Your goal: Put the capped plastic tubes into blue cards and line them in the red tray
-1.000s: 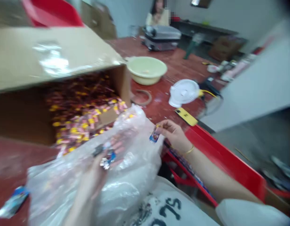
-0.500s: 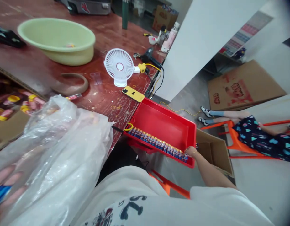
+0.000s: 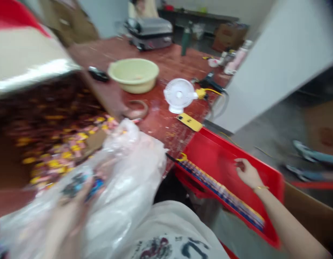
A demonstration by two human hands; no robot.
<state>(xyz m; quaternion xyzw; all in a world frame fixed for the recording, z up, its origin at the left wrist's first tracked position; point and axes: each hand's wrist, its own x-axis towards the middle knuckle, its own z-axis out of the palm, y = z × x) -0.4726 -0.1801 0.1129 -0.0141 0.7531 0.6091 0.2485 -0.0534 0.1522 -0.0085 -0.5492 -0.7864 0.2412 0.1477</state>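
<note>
My left hand, smeared by motion, is closed around blue-wrapped pieces above a clear plastic bag. Their exact kind is too blurred to make out. Over the red tray hovers my right hand, fingers loosely curled and a gap showing between them, with nothing visible in it. Along the tray's near side runs a row of small blue-and-yellow wrapped pieces, standing side by side. A yellow ring-shaped item lies at the row's left end.
Left of the bag, a large box holds many pink-and-yellow pieces. On the red-brown table stand a pale green basin, a white fan, a yellow phone and a tape roll. A white pillar rises beyond the tray.
My right hand has left the row's right end and moved over the tray's middle. My left hand has come further into view with the blue pieces. The camera has turned left.
</note>
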